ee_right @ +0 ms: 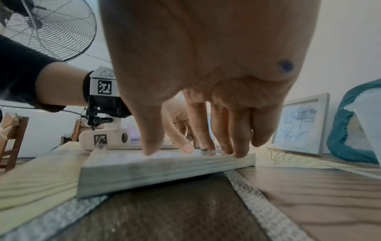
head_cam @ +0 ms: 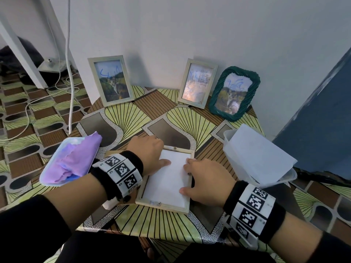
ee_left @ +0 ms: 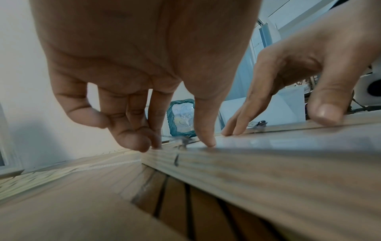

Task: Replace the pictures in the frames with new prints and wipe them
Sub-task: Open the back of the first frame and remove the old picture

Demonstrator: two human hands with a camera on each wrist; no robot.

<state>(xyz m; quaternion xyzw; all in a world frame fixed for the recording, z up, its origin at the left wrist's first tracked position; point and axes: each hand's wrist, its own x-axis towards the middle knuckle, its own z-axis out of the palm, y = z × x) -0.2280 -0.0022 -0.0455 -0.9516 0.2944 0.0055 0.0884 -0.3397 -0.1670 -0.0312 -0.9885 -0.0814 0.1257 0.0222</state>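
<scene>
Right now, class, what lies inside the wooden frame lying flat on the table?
A white sheet fills the wooden frame, with the left hand and right hand resting on it. Whatever lies beneath is hidden.

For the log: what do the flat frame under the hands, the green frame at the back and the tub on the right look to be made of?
Flat frame: seemingly pale wood with a whitewashed, matte finish; grain streaks show along its side in the wrist views. Green frame: apparently woven or twisted wicker or cord, painted glossy teal; ropelike ridges ring it. Tub: likely translucent plastic, milky and smooth.
</scene>
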